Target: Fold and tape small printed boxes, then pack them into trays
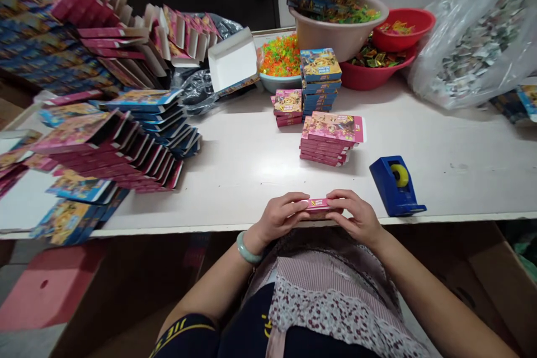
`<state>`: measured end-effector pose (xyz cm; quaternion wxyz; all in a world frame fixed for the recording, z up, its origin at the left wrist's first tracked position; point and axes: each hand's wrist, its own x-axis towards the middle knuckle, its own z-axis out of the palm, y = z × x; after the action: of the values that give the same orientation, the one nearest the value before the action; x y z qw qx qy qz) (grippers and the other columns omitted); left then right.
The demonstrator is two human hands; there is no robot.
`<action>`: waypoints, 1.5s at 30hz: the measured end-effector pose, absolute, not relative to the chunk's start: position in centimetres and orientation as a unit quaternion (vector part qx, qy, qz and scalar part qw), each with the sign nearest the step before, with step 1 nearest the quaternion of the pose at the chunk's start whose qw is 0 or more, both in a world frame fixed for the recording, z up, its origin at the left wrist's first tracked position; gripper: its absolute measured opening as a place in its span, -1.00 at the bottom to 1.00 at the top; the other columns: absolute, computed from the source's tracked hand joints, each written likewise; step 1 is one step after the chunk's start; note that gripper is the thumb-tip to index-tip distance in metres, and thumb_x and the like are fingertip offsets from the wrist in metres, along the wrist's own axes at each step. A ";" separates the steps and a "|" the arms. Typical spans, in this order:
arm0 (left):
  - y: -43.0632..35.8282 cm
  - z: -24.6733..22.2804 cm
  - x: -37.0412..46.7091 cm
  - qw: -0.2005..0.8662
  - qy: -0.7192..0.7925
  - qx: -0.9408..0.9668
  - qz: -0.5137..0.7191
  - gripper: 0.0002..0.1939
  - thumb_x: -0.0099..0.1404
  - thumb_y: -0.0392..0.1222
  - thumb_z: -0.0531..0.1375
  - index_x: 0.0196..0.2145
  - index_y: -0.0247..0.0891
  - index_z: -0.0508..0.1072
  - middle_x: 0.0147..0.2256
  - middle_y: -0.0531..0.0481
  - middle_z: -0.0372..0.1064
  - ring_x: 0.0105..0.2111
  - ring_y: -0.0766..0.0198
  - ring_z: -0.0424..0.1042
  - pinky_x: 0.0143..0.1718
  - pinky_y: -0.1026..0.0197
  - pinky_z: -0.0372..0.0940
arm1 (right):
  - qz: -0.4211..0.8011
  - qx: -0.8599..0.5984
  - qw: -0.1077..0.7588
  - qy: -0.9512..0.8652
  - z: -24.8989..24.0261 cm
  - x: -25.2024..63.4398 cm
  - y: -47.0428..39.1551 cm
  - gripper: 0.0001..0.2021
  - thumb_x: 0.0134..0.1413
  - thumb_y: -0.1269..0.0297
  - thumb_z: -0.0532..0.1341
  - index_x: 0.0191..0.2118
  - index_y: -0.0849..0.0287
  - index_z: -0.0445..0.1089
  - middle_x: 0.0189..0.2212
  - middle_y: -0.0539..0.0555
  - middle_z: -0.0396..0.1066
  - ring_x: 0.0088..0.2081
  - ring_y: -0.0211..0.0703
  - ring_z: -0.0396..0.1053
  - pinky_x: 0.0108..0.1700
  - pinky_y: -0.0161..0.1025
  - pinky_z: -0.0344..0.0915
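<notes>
Both my hands grip one small pink cardboard box [318, 205] at the table's front edge, its narrow side turned up to me. My left hand [283, 215], with a pale green bangle on the wrist, pinches the left end between thumb and fingers. At the right end, my right hand [353, 215] pinches it the same way. Just beyond lies a stack of pink boxes [325, 142], some with flaps sticking out. Behind it stand a smaller pink pile [288, 105] and a stack of blue boxes [321, 78]. A blue tape dispenser [388, 190] with yellow tape sits right of my hands.
Stacks of open pink boxes [104, 148] and blue boxes [155, 109] crowd the left side. At the back are a bowl of orange and green pieces [262, 79], a beige basin [335, 31], red basins [373, 75] and a clear bag of small packets [474, 50].
</notes>
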<state>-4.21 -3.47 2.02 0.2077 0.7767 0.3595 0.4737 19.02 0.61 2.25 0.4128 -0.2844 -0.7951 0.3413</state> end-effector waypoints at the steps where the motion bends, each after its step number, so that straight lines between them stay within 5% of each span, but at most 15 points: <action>1: -3.6 1.9 -4.5 0.201 0.352 0.788 0.464 -0.67 0.29 -0.38 0.22 -0.01 -0.17 0.42 -0.08 -0.14 0.45 -0.11 0.26 0.48 -0.18 0.21 0.45 | 0.325 -0.260 0.418 -0.807 1.9 19.1 0.7 -0.77 0.20 0.37 0.23 -0.04 -0.02 0.43 -0.12 0.10 0.46 -0.12 -0.12 0.45 -0.16 -0.15 0.47; 6: -3.4 1.7 -3.6 0.290 0.421 0.695 0.506 -0.72 0.28 -0.36 0.23 -0.05 -0.21 0.41 -0.12 -0.14 0.46 -0.09 0.24 0.48 -0.12 0.18 0.43 | 0.273 -0.292 0.438 -0.805 1.6 18.0 0.6 -0.78 0.27 0.37 0.14 -0.03 -0.01 0.40 -0.14 0.10 0.46 -0.09 -0.10 0.44 -0.09 -0.05 0.45; 11: -2.6 1.6 -1.4 0.307 0.414 0.654 0.554 -0.76 0.29 -0.36 0.21 -0.09 -0.17 0.46 -0.12 -0.09 0.47 -0.08 0.23 0.46 -0.10 0.15 0.43 | 0.272 -0.399 0.389 -0.784 3.4 22.3 0.0 -0.65 0.25 0.24 0.17 0.14 0.03 0.30 0.11 0.20 0.34 0.14 0.02 0.30 0.08 0.05 0.35; 16: -1.4 0.3 -0.7 0.236 0.432 0.661 0.567 -0.74 0.29 -0.36 0.22 -0.08 -0.15 0.47 -0.09 -0.06 0.46 -0.08 0.23 0.47 -0.08 0.11 0.45 | 0.111 -0.627 0.336 -0.694 3.3 31.4 -0.5 -0.76 0.27 0.16 0.11 -0.12 0.12 0.46 -0.18 0.20 0.39 -0.10 0.07 0.39 -0.04 0.06 0.38; 20: -0.9 0.1 -0.7 0.212 0.441 0.688 0.536 -0.77 0.32 -0.34 0.18 -0.09 -0.17 0.47 -0.10 -0.07 0.47 -0.10 0.22 0.48 -0.12 0.10 0.47 | 0.066 -0.695 0.260 -0.667 2.5 33.3 0.1 -0.68 0.24 0.06 0.12 -0.14 0.16 0.49 -0.17 0.24 0.32 -0.19 0.06 0.37 -0.11 0.03 0.38; 24: -0.8 0.0 -0.7 0.202 0.447 0.692 0.530 -0.74 0.31 -0.35 0.19 -0.05 -0.16 0.45 -0.10 -0.07 0.46 -0.09 0.23 0.47 -0.12 0.11 0.46 | 0.179 -0.687 0.347 -0.613 1.4 33.0 1.0 -0.63 0.17 -0.07 0.16 -0.30 0.14 0.51 -0.25 0.15 0.33 -0.30 -0.08 0.35 -0.19 -0.06 0.39; 29: -0.9 -0.1 -0.7 0.206 0.451 0.690 0.528 -0.72 0.31 -0.37 0.18 -0.04 -0.15 0.43 -0.08 -0.07 0.44 -0.07 0.23 0.45 -0.09 0.10 0.44 | 0.350 -0.643 0.486 -0.478 -0.2 32.8 -0.1 -0.64 0.01 -0.09 0.29 -0.37 0.16 0.46 -0.18 0.12 0.33 -0.18 -0.09 0.36 -0.24 -0.14 0.44; 36: -0.7 0.3 -0.8 0.218 0.445 0.696 0.520 -0.75 0.30 -0.36 0.20 -0.07 -0.17 0.43 -0.03 -0.09 0.43 -0.03 0.19 0.45 -0.07 0.05 0.44 | 0.205 -0.698 0.416 -0.545 -0.2 32.1 -1.8 -0.74 0.05 0.07 0.25 -0.49 0.13 0.43 -0.25 0.17 0.34 -0.20 -0.04 0.37 -0.26 -0.12 0.43; 42: -0.5 0.9 -0.4 0.183 0.433 0.721 0.508 -0.71 0.25 -0.38 0.24 -0.08 -0.19 0.40 -0.20 -0.05 0.43 -0.20 0.27 0.46 -0.31 0.28 0.41 | 0.531 -0.542 0.415 -0.501 4.1 24.7 -2.9 -0.80 0.04 0.08 0.31 -0.39 0.11 0.53 -0.48 0.03 0.50 -0.50 -0.20 0.40 -0.41 -0.23 0.42; 45: -0.5 1.8 -0.8 0.148 0.412 0.772 0.462 -0.52 0.28 -0.35 0.20 0.13 -0.15 0.27 -0.23 -0.05 0.40 -0.27 0.29 0.43 -0.31 0.27 0.38 | 0.630 -0.465 0.418 -0.460 5.5 20.0 -2.2 -0.75 -0.03 0.08 0.35 -0.27 0.11 0.55 -0.47 0.00 0.53 -0.52 -0.24 0.41 -0.39 -0.24 0.43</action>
<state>-0.78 -0.53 1.81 0.1479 0.7716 0.4115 0.4620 20.01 -2.18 5.45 0.4177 -0.4654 -0.4598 0.6305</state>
